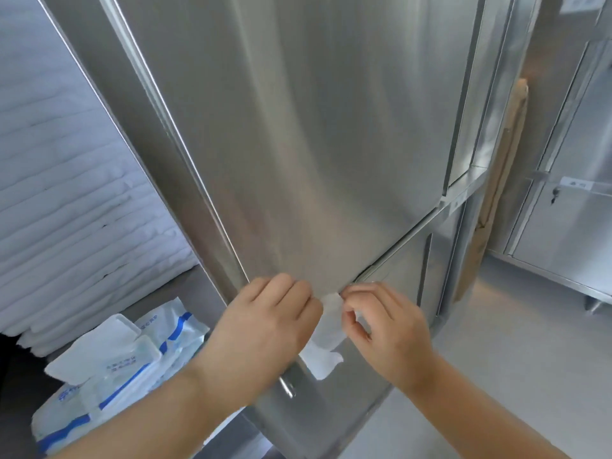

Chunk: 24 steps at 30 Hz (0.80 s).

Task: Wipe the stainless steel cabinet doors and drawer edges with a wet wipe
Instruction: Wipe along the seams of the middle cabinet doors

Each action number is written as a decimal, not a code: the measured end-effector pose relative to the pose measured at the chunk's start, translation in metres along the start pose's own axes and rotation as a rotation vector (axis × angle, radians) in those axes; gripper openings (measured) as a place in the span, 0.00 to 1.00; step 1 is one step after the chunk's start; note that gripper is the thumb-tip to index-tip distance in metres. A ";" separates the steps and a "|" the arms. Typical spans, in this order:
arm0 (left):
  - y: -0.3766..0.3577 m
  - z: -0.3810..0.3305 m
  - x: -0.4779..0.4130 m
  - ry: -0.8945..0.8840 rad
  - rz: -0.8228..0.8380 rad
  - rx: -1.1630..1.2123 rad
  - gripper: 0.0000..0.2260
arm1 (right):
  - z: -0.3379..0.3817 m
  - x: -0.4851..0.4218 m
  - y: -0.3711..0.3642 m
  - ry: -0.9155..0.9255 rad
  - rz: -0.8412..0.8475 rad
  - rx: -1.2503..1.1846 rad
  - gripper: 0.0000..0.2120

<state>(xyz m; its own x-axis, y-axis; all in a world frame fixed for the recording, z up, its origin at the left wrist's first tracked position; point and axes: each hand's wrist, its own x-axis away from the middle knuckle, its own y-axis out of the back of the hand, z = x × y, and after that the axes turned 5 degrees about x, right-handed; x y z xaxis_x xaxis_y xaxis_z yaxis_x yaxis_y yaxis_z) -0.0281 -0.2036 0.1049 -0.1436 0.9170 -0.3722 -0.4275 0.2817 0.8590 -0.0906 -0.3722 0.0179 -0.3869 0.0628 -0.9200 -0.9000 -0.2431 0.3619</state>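
Both hands are up at the bottom edge of the tall steel door (314,144). The wipe (326,342) hangs between them, stretched in front of the cabinet where the door meets the lower panel (397,276); contact with the steel can't be told.

The left hand (265,326) shows its back to the camera, fingers curled, gripping the wipe's left edge; its fingertips are hidden. The right hand (387,332) pinches the wipe's top corner between thumb and forefinger, other fingers loosely bent.

The wipe pack (132,376) lies lower left on a shelf, its flip lid (96,346) open. A white folded stack (66,226) sits behind it. A brown strip (496,193) leans along the cabinet's right side. More steel cabinets (569,210) stand far right, above a pale floor (496,359).
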 end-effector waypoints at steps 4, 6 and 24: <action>0.007 -0.027 -0.056 0.096 -0.195 0.060 0.10 | -0.066 -0.049 0.044 0.187 -0.006 0.039 0.10; 0.006 -0.040 -0.091 0.148 -0.284 0.102 0.11 | -0.099 -0.072 0.064 0.266 -0.027 0.057 0.10; -0.077 -0.085 -0.332 0.439 -0.501 0.091 0.18 | -0.329 -0.174 0.123 0.508 0.454 0.426 0.25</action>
<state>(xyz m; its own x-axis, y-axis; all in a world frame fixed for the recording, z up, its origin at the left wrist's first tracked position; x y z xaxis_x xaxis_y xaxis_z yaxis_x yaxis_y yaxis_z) -0.0229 -0.5536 0.1325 -0.3049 0.4747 -0.8256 -0.4629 0.6837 0.5641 -0.0680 -0.7320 0.1733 -0.6866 -0.4270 -0.5884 -0.7161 0.2573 0.6489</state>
